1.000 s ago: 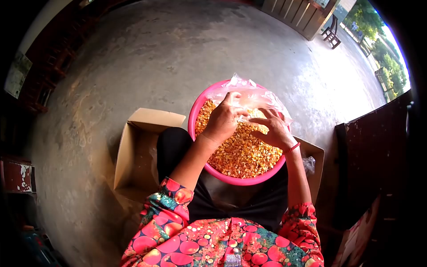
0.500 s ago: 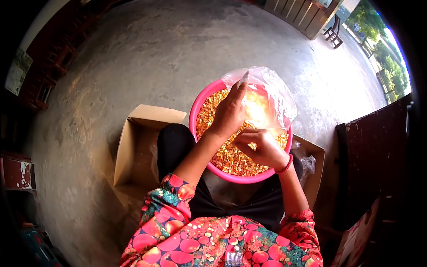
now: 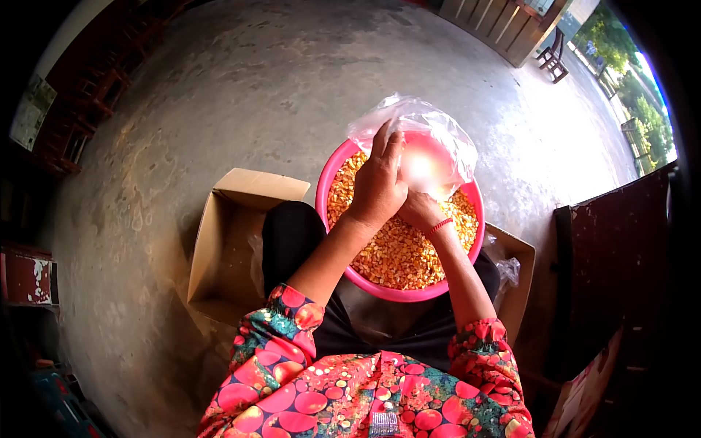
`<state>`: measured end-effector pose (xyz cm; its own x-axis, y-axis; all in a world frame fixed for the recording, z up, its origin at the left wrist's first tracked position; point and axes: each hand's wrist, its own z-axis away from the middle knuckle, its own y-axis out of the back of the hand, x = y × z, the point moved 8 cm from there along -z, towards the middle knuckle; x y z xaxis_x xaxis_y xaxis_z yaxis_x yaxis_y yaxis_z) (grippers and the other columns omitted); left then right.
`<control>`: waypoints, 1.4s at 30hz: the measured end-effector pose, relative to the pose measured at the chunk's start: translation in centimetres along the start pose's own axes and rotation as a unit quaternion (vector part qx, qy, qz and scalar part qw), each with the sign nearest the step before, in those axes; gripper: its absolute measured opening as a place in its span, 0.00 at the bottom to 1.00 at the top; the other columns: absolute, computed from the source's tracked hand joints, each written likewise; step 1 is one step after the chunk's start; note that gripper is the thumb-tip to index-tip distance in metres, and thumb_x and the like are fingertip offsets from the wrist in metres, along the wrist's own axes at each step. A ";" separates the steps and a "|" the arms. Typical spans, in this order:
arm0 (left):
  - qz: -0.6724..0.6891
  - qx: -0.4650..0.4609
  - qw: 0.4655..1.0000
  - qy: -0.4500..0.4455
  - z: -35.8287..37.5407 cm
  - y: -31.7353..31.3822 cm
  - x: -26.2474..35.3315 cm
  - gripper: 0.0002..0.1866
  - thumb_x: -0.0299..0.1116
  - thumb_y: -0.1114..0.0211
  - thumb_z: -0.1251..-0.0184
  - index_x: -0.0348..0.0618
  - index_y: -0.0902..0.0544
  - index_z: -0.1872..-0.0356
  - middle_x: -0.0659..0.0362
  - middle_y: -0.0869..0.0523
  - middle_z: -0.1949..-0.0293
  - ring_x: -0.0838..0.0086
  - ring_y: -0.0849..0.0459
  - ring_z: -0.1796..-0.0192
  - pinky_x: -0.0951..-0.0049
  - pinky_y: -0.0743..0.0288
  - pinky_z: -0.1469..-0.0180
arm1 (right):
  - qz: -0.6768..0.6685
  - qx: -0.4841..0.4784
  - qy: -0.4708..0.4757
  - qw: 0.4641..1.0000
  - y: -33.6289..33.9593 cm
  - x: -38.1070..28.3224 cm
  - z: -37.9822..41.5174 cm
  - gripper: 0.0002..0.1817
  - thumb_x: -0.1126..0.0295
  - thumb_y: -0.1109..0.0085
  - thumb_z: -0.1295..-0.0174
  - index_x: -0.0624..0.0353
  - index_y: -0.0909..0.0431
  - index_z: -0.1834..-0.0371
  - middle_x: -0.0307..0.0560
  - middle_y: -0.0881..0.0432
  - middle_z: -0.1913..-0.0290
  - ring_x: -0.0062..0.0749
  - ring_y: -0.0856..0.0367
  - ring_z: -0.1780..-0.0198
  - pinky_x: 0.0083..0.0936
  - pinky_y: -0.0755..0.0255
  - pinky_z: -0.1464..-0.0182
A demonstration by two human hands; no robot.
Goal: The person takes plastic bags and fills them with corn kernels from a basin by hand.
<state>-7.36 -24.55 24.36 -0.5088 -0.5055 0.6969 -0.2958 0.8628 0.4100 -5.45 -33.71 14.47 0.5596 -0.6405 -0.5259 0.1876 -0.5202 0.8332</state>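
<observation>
A pink basin (image 3: 410, 295) full of yellow-orange corn kernels (image 3: 398, 257) rests at my knees. Above its far half hangs a clear plastic bag (image 3: 451, 137), glaring white in the middle from strong light. The left side of the bag is gripped by my left hand (image 3: 377, 188), thumb and fingers pointing up. My right hand (image 3: 423, 210), with a red bracelet at the wrist, reaches in at the near edge of the bag beside the left palm. Its fingers are hidden by the left hand and the bag, so what they hold does not show.
An open cardboard box (image 3: 207, 252) stands left of my knee. On the right is another box (image 3: 523, 303) with crumpled clear plastic (image 3: 507, 271). Dark furniture (image 3: 613, 255) stands farther right. A wooden chair (image 3: 555, 57) is by the doorway, beyond the concrete floor (image 3: 255, 95).
My right hand has moved up and left, from a pinch over the corn to the bag, where its fingers disappear. The bag has shifted slightly up and left with my left hand still on it.
</observation>
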 end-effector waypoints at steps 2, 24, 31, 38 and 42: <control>-0.002 0.003 1.000 0.012 -0.1 0.2 -0.3 0.34 0.19 0.41 0.48 0.34 0.40 0.36 0.40 0.37 0.35 0.45 0.35 0.36 0.60 0.33 0.38 | 0.025 0.024 0.001 0.999 0.7 -0.5 0.3 0.16 0.63 0.51 0.41 0.59 0.22 0.54 0.58 0.20 0.56 0.53 0.24 0.50 0.43 0.32 0.47; -0.011 -0.105 0.994 0.004 0.8 -2.2 -0.6 0.30 0.16 0.46 0.48 0.37 0.32 0.39 0.46 0.28 0.40 0.52 0.26 0.41 0.63 0.28 0.43 | -0.292 0.127 -0.041 0.947 4.1 -2.6 3.9 0.07 0.69 0.46 0.36 0.62 0.24 0.65 0.35 0.28 0.76 0.25 0.25 0.74 0.24 0.31 0.73; 0.252 -0.167 0.949 0.090 1.7 -3.1 0.0 0.32 0.16 0.47 0.49 0.36 0.33 0.37 0.49 0.25 0.41 0.66 0.25 0.40 0.70 0.31 0.39 | -0.685 0.098 -0.245 0.679 6.0 1.1 4.3 0.11 0.60 0.51 0.31 0.54 0.27 0.67 0.30 0.33 0.77 0.09 0.44 0.84 0.09 0.51 0.84; 0.518 -0.267 0.774 0.249 3.0 -5.0 -0.9 0.33 0.14 0.52 0.52 0.34 0.33 0.37 0.51 0.23 0.44 0.73 0.21 0.45 0.76 0.24 0.47 | -0.656 0.194 -0.249 0.686 8.1 4.4 3.1 0.09 0.68 0.51 0.33 0.57 0.28 0.71 0.34 0.29 0.77 0.13 0.42 0.83 0.14 0.49 0.82; 0.518 -0.234 0.756 0.324 2.5 -3.9 -0.9 0.33 0.14 0.52 0.52 0.34 0.32 0.38 0.52 0.21 0.48 0.75 0.17 0.55 0.82 0.22 0.60 | -0.579 0.130 -0.295 0.749 7.3 7.0 1.8 0.09 0.67 0.49 0.35 0.58 0.27 0.71 0.36 0.28 0.77 0.15 0.38 0.83 0.15 0.46 0.82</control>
<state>-7.75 -27.45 20.63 0.2768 0.4144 0.8670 0.3862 0.7782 -0.4953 -1.61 -43.00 16.56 -0.3260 0.2266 -0.9178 0.0654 -0.9631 -0.2610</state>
